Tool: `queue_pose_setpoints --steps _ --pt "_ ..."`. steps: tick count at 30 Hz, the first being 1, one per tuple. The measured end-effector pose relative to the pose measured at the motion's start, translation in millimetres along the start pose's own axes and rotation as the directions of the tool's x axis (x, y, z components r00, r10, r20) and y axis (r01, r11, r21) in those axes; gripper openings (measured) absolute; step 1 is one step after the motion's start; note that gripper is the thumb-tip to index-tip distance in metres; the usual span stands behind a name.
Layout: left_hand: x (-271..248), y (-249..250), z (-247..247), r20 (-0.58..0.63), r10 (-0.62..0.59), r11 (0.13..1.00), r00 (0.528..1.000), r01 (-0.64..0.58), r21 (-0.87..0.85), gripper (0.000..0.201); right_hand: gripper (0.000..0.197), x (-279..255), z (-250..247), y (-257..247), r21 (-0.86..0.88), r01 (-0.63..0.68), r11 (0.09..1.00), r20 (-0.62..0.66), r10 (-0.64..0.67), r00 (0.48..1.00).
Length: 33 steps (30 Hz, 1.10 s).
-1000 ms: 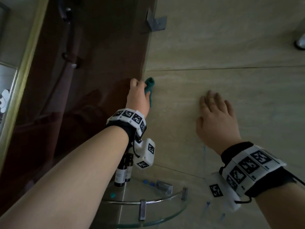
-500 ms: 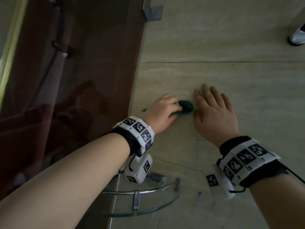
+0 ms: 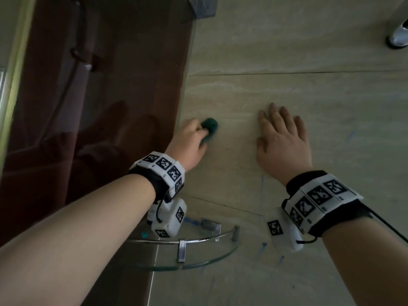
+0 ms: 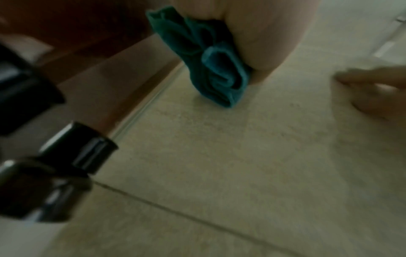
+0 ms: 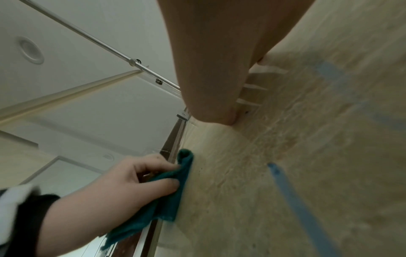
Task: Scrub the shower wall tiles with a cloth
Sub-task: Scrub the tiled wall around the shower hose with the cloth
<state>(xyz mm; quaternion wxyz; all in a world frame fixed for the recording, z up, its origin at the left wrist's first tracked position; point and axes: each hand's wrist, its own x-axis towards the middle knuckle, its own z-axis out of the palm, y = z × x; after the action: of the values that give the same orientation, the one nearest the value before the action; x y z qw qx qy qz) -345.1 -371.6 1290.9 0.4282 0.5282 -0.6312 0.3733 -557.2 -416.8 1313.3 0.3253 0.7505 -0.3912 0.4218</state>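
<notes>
A bunched teal cloth is pressed against the beige wall tiles close to the glass panel's edge. My left hand grips it with curled fingers. To the right of the cloth, my right hand lies flat on the same tile with fingers straight and spread, holding nothing. In the left wrist view the right hand's fingertips show blurred at the right edge. Blue marks streak the tile below and to the right of the hands.
A glass panel showing dark brown stands on the left, held to the wall by a metal bracket. A glass corner shelf with a chrome rail sits below the left wrist. Dark bottle caps rise near it. A chrome fitting is at top right.
My left hand swept the cloth down from the glass edge toward the right hand, then back left and slightly up. The right hand stayed flat on the tile.
</notes>
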Motion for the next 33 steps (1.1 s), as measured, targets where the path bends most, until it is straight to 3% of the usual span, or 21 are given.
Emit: queue_pose_setpoints --steps 2,4,6,9,12,15,18,21,24,29,33 --pt "-7 13 4 0.085 0.21 0.977 0.974 -0.206 -0.053 0.026 0.06 0 1 0 0.0 0.004 1.0 -0.002 -0.004 1.0" --pt "-13 28 11 0.177 0.394 0.919 0.902 -0.384 -0.089 0.024 0.061 -1 3 0 -0.002 0.001 1.0 -0.02 -0.001 1.0" --pt "-13 32 10 0.207 0.477 0.879 0.854 -0.467 -0.097 0.024 0.061 -1 3 -1 0.007 0.002 1.0 -0.033 -0.002 0.999" --pt "-12 24 2 0.225 0.327 0.944 0.918 -0.33 -0.025 0.024 0.061 -1 1 -1 0.007 0.006 1.0 -0.024 -0.005 1.0" --pt "-11 14 -11 0.224 -0.011 0.991 0.975 -0.018 0.131 0.025 0.06 -1 1 -1 -0.001 0.002 1.0 -0.02 -0.002 1.0" --pt "-6 9 -21 0.21 -0.29 0.939 0.934 0.235 0.25 0.019 0.06 -1 1 -1 0.002 -0.001 1.0 -0.016 0.001 1.0" --pt "0 9 -28 0.329 -0.475 0.868 0.816 0.374 0.327 0.01 0.061 -1 1 -1 0.005 -0.001 1.0 -0.013 0.001 1.0" --pt "3 15 -28 0.424 -0.541 0.836 0.727 0.409 0.365 0.012 0.061 -1 2 -1 0.014 -0.003 1.0 -0.014 0.004 1.0" --pt "5 22 -25 0.467 -0.555 0.828 0.688 0.407 0.385 0.024 0.061 0 3 -1 0.012 -0.001 1.0 -0.019 0.001 1.0" --pt "16 45 -19 0.481 -0.45 0.893 0.752 0.374 0.251 0.03 0.063 0 4 0 0.015 0.005 1.0 -0.026 -0.005 1.0" --pt "24 67 -15 0.488 -0.322 0.927 0.811 0.374 -0.009 0.023 0.062 -1 4 0 0.029 0.021 0.999 -0.049 -0.02 0.999"
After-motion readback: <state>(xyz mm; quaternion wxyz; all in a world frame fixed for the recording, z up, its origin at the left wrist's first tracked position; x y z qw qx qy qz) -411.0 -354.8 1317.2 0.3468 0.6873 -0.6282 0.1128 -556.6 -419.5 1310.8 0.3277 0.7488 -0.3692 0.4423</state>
